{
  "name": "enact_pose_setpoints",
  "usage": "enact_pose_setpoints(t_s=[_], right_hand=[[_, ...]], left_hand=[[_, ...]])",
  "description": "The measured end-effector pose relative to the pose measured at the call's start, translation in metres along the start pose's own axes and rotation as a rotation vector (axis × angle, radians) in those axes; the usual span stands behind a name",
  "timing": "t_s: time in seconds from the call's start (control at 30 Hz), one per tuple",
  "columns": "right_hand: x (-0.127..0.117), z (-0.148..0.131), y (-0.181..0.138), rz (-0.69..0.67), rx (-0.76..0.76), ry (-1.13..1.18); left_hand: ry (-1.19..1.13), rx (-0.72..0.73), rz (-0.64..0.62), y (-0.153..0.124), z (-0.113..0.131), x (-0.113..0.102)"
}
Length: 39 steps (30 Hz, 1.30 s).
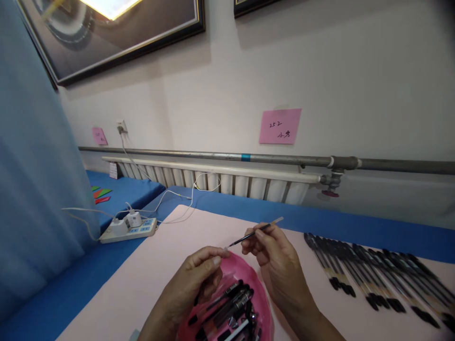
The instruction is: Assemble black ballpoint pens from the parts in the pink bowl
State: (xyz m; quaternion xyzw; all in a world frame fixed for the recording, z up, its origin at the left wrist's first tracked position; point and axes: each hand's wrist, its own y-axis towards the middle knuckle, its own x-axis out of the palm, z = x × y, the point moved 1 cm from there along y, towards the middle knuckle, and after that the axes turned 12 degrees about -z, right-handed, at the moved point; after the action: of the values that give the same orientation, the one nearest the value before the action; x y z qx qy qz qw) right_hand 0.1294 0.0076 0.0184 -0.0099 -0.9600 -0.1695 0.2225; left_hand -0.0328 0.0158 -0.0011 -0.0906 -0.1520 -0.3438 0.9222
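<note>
While your right hand (275, 258) pinches the thin black refill (254, 233) between thumb and fingertips, closed on its middle, the refill sits above the far rim of the pink bowl (265, 296), slanting down-left with its pale end up and right. Your left hand (194, 279) is closed too, thumb and forefinger nipping a tiny clear cap (225, 248) right at the refill's point; I can't tell if the cap is touching it or just off it. Judgement: this looks like a cap-on-tip step, so line the two up along one axis, hold the refill steady and let the left fingers do the small move. Grip nearer the tip if it flexes, and don't squeeze the cap hard, since it could pop out. Work over the bowl so a dropped piece lands among the loose pen parts (231, 303). Finished pens (369, 277) lie in a row to your right on the pink mat (152, 274), well apart from the hands.
</note>
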Motion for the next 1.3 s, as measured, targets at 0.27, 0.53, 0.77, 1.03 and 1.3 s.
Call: enact_pose_setpoints(t_s=[0.27,0.53,0.77,1.03,1.3], right_hand=[[-0.014,-0.004,0.000,-0.077,-0.313,-0.675],[-0.017,0.008,-0.001,-0.521,-0.493,-1.398],[-0.022,0.009,0.003,-0.439,-0.573,-1.336],[-0.023,0.007,0.003,-0.440,-0.583,-1.307],[-0.026,0.006,0.003,-0.435,-0.620,-1.316]], left_hand=[[-0.019,-0.011,0.006,-0.001,-0.002,-0.006],[-0.012,-0.012,0.015,-0.003,0.002,-0.011],[0.018,-0.014,0.008,-0.007,0.005,-0.013],[0.012,-0.030,0.017,-0.007,0.005,-0.013],[0.004,-0.013,-0.001,-0.007,0.006,-0.013]])
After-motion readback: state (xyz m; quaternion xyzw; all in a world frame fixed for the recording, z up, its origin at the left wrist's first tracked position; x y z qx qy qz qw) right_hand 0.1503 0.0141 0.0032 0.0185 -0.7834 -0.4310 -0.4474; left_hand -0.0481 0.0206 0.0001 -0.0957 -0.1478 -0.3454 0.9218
